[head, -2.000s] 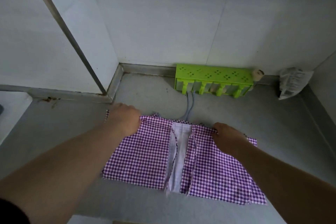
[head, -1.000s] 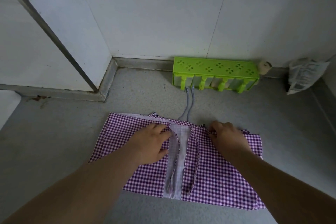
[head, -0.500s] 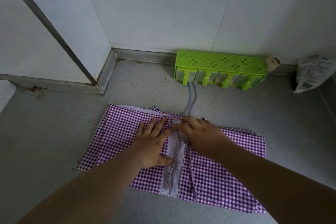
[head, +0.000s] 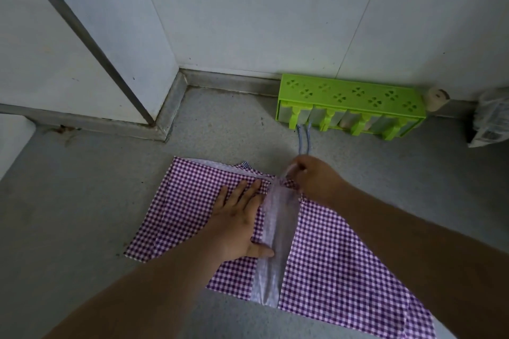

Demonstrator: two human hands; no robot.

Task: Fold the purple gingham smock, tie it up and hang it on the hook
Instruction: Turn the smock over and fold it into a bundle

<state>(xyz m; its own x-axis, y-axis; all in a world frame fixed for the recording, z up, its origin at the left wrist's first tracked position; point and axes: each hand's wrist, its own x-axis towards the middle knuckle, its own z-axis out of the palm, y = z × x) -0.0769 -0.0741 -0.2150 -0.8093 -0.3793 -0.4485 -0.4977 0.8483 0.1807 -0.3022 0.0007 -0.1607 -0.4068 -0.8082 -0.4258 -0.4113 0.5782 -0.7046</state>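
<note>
Smock: folding step. Left hand flat, pressing panel; right hand pinching ties. Next: draw ties clear.

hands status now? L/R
Left hand: open, fingers flat, pressing the smock.
Right hand: closed, pinching the smock's tie strings at its top edge.

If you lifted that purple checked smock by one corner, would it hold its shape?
Probably not. The smock lies flat in thin folded layers, so it would likely droop and unfold. It looks light. The left hand pressing it flat suggests it could slide on the smooth grey floor.
</note>
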